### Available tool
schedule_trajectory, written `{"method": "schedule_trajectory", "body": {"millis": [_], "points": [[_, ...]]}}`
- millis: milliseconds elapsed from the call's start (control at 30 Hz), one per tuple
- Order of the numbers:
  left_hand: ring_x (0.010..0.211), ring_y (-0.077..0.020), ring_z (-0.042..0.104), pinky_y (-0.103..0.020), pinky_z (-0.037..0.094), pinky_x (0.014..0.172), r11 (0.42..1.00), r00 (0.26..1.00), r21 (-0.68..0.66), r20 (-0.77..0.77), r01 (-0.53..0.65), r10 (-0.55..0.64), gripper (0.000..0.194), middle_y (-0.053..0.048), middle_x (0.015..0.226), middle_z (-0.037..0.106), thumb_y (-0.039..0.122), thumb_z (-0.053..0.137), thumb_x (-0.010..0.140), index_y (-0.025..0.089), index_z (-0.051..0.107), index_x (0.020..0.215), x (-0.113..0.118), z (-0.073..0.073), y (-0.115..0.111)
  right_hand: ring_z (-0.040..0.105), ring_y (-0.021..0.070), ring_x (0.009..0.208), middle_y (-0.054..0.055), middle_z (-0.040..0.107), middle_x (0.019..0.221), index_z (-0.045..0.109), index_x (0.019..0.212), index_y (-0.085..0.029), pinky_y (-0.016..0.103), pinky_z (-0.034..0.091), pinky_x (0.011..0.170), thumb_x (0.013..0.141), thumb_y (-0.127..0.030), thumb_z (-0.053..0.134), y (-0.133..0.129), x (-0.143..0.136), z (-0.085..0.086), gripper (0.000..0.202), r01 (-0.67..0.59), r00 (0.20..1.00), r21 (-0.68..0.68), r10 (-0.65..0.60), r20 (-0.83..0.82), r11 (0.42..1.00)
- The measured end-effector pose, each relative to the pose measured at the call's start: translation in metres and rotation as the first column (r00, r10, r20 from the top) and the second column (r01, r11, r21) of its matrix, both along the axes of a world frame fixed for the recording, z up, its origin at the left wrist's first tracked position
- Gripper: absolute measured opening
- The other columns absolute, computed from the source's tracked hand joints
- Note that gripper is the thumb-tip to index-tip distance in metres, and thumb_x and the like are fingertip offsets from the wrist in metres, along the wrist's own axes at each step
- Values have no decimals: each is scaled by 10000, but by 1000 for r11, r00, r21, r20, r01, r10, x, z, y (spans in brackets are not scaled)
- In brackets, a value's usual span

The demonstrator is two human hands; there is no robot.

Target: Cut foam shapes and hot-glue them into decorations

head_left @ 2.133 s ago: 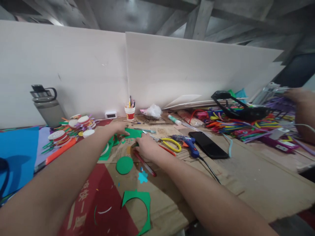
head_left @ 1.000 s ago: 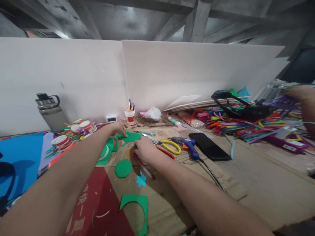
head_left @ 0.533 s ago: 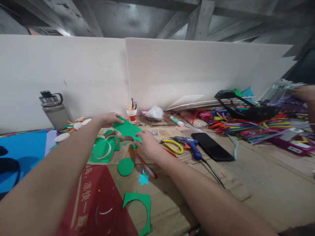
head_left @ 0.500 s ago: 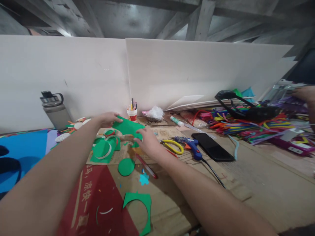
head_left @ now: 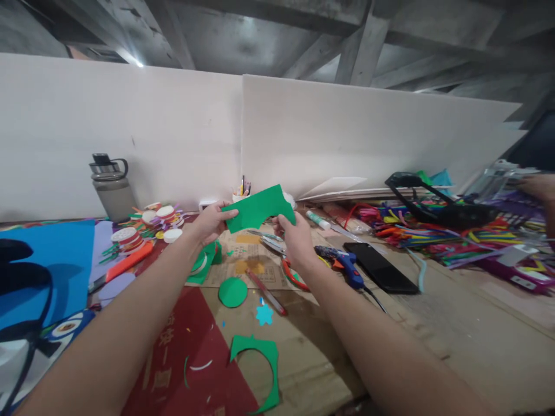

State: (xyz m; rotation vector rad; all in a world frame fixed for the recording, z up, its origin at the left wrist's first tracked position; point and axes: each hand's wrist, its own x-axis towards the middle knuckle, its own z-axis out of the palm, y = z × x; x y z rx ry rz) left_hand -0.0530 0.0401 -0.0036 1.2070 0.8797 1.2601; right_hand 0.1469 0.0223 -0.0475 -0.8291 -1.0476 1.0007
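A green paper scrap (head_left: 256, 208) with a curved cut-out in its lower edge is stretched between both my hands, above the table. My left hand (head_left: 213, 222) pinches its left end, thumb on top. At its right end my right hand (head_left: 292, 231) grips it between thumb and fingers. Below lie a green paper circle (head_left: 233, 292), a red pen (head_left: 267, 292) and a small light-blue star-shaped cut-out (head_left: 264, 312). Closer to me rests a green scrap with a round hole (head_left: 272, 370). More green pieces (head_left: 203, 263) lie partly hidden behind my left forearm.
Red-handled pliers (head_left: 295, 274), a blue glue gun (head_left: 347, 266) and a black phone (head_left: 379, 267) lie to the right, before piled pipe cleaners (head_left: 390, 219). An orange cutter (head_left: 130, 260) and a grey bottle (head_left: 111, 190) are on the left. Another person's hand (head_left: 537, 188) shows far right.
Both hands have lifted the green paper scrap off the pile and turned it flat towards me. The view has shifted slightly left, showing more of the table's left side.
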Motion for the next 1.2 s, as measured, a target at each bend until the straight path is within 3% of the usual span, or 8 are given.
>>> {"method": "schedule_trajectory", "body": {"millis": [167, 367, 567, 700, 867, 1100, 1167, 1200], "points": [[787, -172, 673, -275, 527, 737, 989, 959, 15, -249, 145, -137, 378, -41, 883, 724, 334, 845, 642, 170, 670, 934, -15, 12, -10, 483, 83, 540, -42, 589, 663, 525, 800, -193, 223, 390, 538, 710, -367, 629, 0, 5, 6, 222, -43, 999, -2, 43, -16, 999], [869, -242, 693, -281, 539, 726, 967, 819, 36, -541, 251, -192, 298, -65, 982, 759, 455, 759, 736, 201, 769, 891, -17, 24, -25, 474, 85, 522, -31, 604, 642, 552, 758, -181, 231, 386, 539, 782, -358, 585, -9, 3, 9, 181, -53, 958, 63, 33, 286, 997], [626, -233, 687, -323, 557, 573, 986, 888, -91, -430, 136, -162, 242, -98, 815, 760, 368, 754, 738, 171, 762, 879, -7, 22, -25, 607, 116, 669, -19, 671, 812, 525, 1073, -217, 257, 502, 672, 827, -443, 611, -13, 0, 11, 345, -203, 960, 115, 175, 220, 972], [604, -225, 686, -331, 573, 570, 995, 958, -96, -288, -10, -18, 168, -108, 769, 748, 289, 746, 746, 141, 738, 827, -5, 25, -20, 646, 133, 785, 36, 675, 978, 467, 1154, -215, 275, 528, 732, 917, -493, 456, 2, 4, 10, 366, -48, 962, 109, 17, 272, 993], [592, -227, 688, -353, 580, 563, 994, 988, -95, -152, -51, 36, 161, -106, 764, 742, 240, 735, 752, 133, 714, 871, -6, 29, -19, 661, 177, 885, 102, 693, 1014, 578, 1054, -155, 292, 500, 771, 943, -302, 417, 8, 11, 21, 245, 148, 493, -22, -54, 868, 989], [587, -240, 690, -382, 586, 557, 999, 1000, -30, 0, 22, -22, 327, -67, 729, 730, 193, 773, 676, 134, 710, 991, -7, 23, -11, 643, 350, 1009, 200, 703, 1030, 690, 1004, -124, 421, 448, 872, 776, -175, 671, -37, 44, 19, 235, 115, -5, -76, 77, 997, 990], [600, -244, 697, -390, 594, 567, 999, 998, -44, 53, 27, -25, 306, -66, 720, 730, 159, 743, 686, 131, 706, 989, -7, 21, -8, 657, 354, 971, 225, 694, 1050, 671, 1105, -111, 426, 466, 833, 834, -197, 607, -49, 49, 10, 292, 134, -339, -115, 154, 928, 984], [606, -243, 700, -389, 597, 572, 998, 997, -62, 80, 23, -18, 297, -65, 716, 731, 145, 731, 691, 130, 704, 986, -7, 21, -7, 656, 357, 970, 234, 689, 1065, 656, 1151, -105, 430, 467, 828, 836, -177, 589, -53, 50, 6, 330, 138, -368, -110, 154, 917, 984]]}}
